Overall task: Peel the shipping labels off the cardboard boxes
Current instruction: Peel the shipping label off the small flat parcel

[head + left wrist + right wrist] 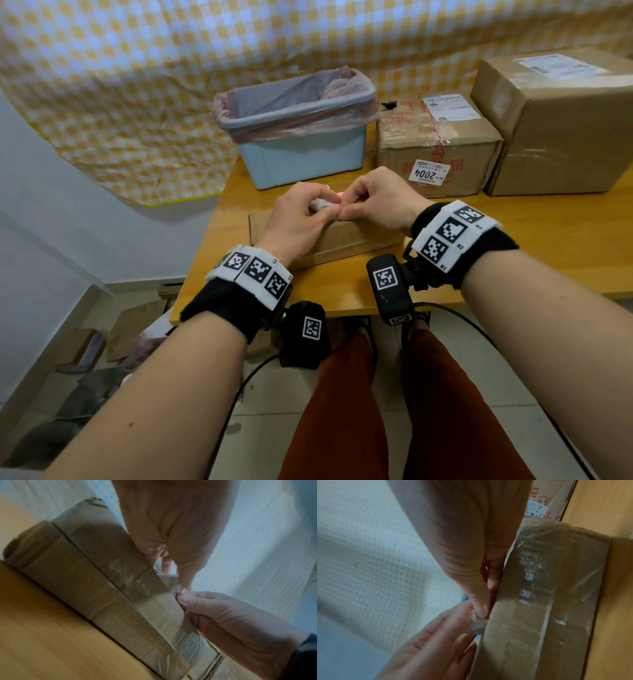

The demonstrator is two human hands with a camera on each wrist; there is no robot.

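Both my left hand [301,219] and right hand [376,202] pinch the crumpled label [322,205]; it seems thin, sticky, tear-prone, best gripped near the box [342,240].

flat box [342,240] top hidden, label scrap [320,204] mostly covered

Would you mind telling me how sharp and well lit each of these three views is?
Head view: bright and even, wide-angle bending toward the edges, the 2004 label readable. Left wrist view: dim, soft, the flat box in the hand's shadow, tape glare low down. Right wrist view: dim, the near palm blurred, tape sheen on the box, only the label scrap vaguely resolved.
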